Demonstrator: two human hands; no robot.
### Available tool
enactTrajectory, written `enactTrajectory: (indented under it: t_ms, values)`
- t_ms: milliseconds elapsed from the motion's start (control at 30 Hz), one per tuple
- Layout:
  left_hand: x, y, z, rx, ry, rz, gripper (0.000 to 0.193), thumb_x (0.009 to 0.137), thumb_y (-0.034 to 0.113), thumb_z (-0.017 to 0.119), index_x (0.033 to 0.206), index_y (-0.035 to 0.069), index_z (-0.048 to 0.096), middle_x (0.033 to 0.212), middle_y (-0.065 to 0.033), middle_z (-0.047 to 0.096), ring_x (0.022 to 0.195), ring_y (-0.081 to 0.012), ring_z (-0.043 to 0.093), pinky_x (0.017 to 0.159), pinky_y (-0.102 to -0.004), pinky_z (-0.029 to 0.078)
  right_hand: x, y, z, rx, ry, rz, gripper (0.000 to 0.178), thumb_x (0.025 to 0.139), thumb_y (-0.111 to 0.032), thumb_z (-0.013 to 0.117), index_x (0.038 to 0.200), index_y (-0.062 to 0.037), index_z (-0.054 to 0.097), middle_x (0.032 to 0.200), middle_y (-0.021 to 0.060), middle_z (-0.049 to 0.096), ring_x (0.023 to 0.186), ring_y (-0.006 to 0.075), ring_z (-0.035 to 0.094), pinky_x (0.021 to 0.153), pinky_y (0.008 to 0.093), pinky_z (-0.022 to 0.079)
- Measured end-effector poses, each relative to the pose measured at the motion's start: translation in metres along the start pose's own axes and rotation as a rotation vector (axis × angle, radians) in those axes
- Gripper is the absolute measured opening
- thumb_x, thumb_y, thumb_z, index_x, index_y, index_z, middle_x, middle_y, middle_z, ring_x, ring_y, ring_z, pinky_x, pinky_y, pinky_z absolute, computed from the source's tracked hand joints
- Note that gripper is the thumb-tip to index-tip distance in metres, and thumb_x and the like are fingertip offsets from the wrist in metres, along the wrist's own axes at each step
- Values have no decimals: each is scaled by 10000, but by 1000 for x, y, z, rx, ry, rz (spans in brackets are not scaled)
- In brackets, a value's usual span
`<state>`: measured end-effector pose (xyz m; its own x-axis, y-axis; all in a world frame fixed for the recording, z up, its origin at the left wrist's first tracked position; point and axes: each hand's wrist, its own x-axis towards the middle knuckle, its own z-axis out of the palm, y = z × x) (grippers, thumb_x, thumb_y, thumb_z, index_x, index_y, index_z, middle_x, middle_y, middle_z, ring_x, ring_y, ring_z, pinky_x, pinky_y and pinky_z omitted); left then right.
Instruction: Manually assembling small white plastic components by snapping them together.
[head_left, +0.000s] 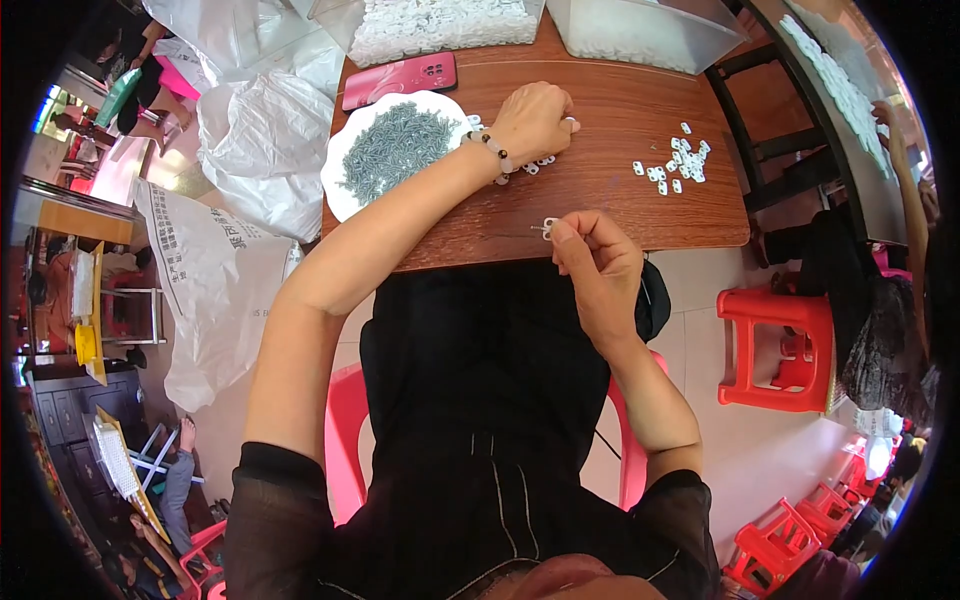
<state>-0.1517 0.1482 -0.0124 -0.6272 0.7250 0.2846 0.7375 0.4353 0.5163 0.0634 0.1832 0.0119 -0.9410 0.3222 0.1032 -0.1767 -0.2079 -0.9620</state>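
My right hand point(606, 272) is at the table's front edge, thumb and index finger pinching a small white plastic piece point(550, 229). A thin metal pin sticks out from the left of that piece. My left arm reaches across the brown wooden table point(590, 100), and my left hand point(530, 122) is curled with its fingertips together. A speck of white shows at those fingertips, too small to name. Several small white pieces point(531, 168) lie beside and partly under the left hand. To its left is a scalloped white plate point(335, 182) heaped with small grey metal pins point(395, 148).
Loose white pieces point(680, 160) lie on the table's right side. A pink phone point(400, 82) is behind the plate. Two clear bins point(640, 30) of white pieces stand at the back. White sacks point(255, 140) are at the left; a red stool point(775, 345) stands at the right.
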Motion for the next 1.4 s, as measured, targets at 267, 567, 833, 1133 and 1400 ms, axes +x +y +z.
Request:
enactTrajectory:
  t_ms: [267,567,833,1133,1400]
  values:
    - [-1,5,5,149,61,-32,170,798,159,678,870,5,682,789,-182,664,822,-356,638,742,-444,486,2,4,-1,-70,29,-1,103,934,-101,601,896,-7,591,780,-39,566,707,17,490,640,172,403]
    - [-17,9,1,-77,55,76,146,805,107,664,898,-5,655,797,-153,679,706,-285,654,652,-387,494,4,5,-4,-45,55,-28,115,941,-129,600,914,-18,581,778,-38,555,702,20,478,637,175,393]
    - [-136,45,-60,-1159,105,-569,292,886,185,681,1077,-34,653,951,-76,684,813,-122,652,706,-233,526,3,-4,-1,-62,74,-44,166,977,-159,515,881,-32,562,746,1,543,680,68,479,637,211,395]
    - [-211,43,-42,-1717,25,-756,261,925,193,623,1124,25,629,943,-37,668,826,-103,621,746,-234,523,-11,7,17,-79,-9,22,95,930,-88,596,896,-1,577,824,-3,610,732,20,523,647,171,419]
    - [-218,46,-40,-1682,69,-719,259,915,171,634,1127,22,637,951,-38,674,830,-106,624,757,-238,523,-15,10,21,-158,-26,36,89,905,-70,623,879,10,593,814,-17,610,695,5,504,613,165,410]
